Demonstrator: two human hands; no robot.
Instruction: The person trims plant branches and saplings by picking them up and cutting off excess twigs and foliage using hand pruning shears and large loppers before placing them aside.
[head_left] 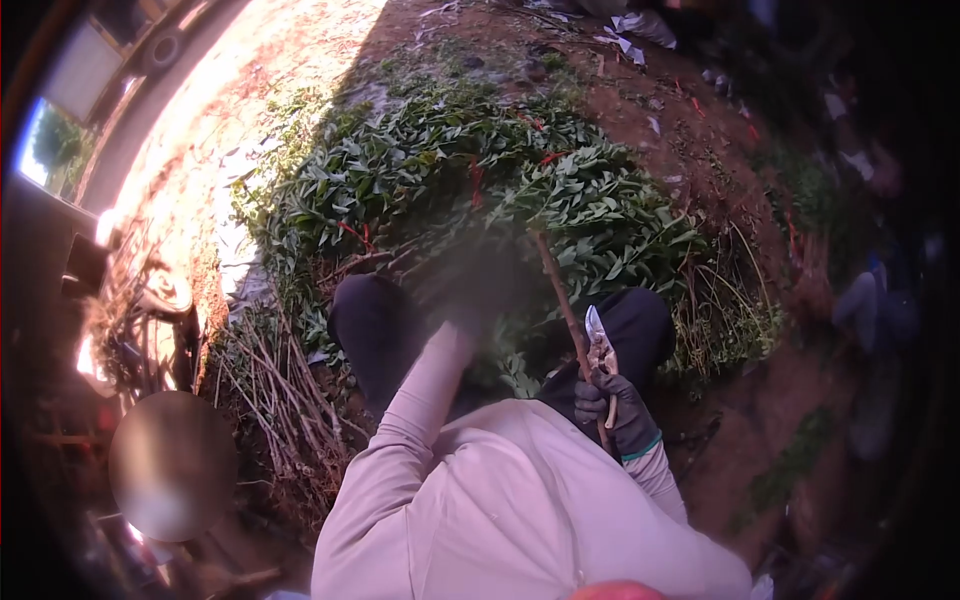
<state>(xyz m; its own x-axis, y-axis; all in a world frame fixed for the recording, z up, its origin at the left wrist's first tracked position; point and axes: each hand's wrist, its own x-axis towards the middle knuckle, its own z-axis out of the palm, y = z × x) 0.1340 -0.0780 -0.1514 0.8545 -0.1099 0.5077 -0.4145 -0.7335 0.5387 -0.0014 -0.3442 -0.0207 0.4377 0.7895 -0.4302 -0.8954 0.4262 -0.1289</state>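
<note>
My right hand (618, 412), in a dark glove with a green cuff edge, is closed around a pair of pruning shears (600, 350), blades pointing up and away from me. A long brown stem (563, 297) runs through or right against the same hand's fingers, its far end reaching the leaves. My left hand (492, 285) is smeared by motion over the leafy cuttings between my knees; its fingers and anything in them cannot be made out. Beyond it lies a wide pile of green leafy branches (610, 205), with red ties (476, 182) on some bundles.
Bare woody stems (270, 385) with roots lie at my left. Thin leafless twigs (735, 285) stick out at the right of the pile. Brown soil (690, 130) with white scraps spreads beyond it. Another person (875, 305) is dimly visible at far right.
</note>
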